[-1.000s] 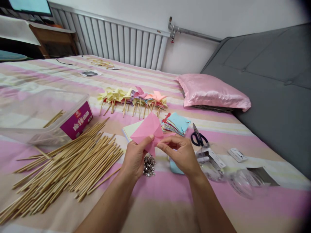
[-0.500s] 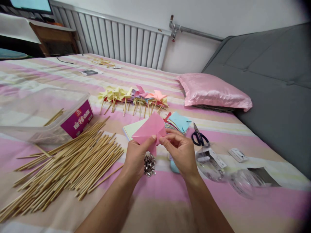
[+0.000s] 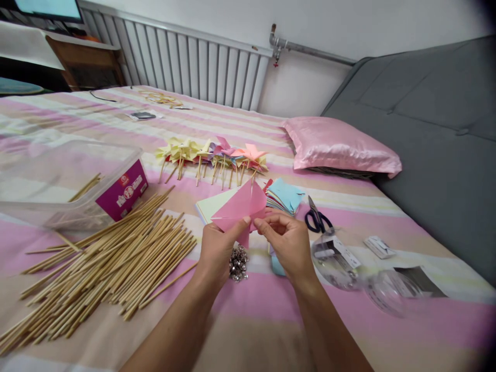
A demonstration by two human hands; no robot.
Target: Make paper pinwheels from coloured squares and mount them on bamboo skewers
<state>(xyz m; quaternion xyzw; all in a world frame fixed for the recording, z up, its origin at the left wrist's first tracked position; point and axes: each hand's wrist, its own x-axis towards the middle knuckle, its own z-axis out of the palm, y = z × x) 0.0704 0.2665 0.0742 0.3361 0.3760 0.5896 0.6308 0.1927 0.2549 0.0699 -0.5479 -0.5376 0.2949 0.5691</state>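
Above the bed with its striped pink, cream and beige cloth (image 3: 256, 328), I hold a folded pink paper sheet (image 3: 240, 204) at the dial's centre, the fingers of my left hand (image 3: 217, 248) at seven o'clock and right hand (image 3: 289, 245) at four pinching it. A light, even pinch seems best, lest it crease, with small silvery metal fasteners (image 3: 237, 264) heaped at six.

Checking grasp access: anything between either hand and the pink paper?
Nothing visible. The left hand and right hand both hold the pink paper directly. The small metal pieces show below it in the picture, and the blue-topped paper stack lies beyond; neither comes between.
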